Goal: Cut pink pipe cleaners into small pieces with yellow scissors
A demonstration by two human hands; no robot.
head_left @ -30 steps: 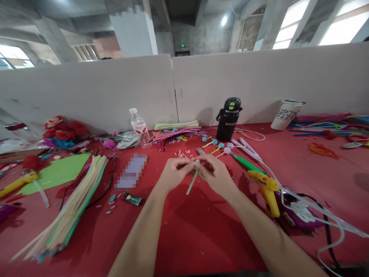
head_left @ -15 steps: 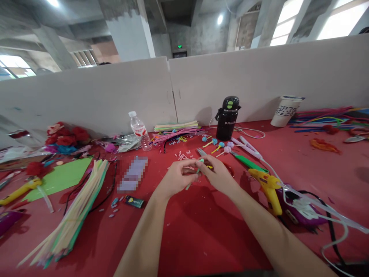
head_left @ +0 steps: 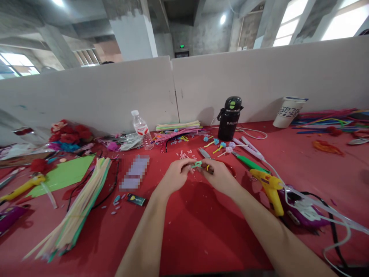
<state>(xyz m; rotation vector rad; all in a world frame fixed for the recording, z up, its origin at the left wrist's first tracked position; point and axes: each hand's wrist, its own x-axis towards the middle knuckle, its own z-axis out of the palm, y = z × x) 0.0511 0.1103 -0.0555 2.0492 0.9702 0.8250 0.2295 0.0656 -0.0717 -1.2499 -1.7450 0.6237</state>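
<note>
Green stem (head_left: 197, 164): pale strip between the two hands, above the red tabletop (head_left: 184, 231); looks bent into a small loop, exact shape too small to tell.
Stem handling: probably very light, soft outside, bendy, wire core if it's a pipe cleaner; should keep a bend, not very slippery, hard to break.
Stem hold: pinch each side of the bend; go lightly to avoid crushing any pile.
Left hand (head_left: 175, 175): fingers curled, tips nearly together, pinching the stem's left side.
Right hand (head_left: 220, 175): fingers curled in, pinching its right side; small yellow bit (head_left: 208, 167) among them, can't identify.
Black bottle (head_left: 229, 123): reads "DAWN".
White cup (head_left: 288, 113): dark lettering, can't make it out.
Clear bottle (head_left: 142, 130): red-and-white label, not legible.
Small tube (head_left: 136, 199): print too small.
</note>
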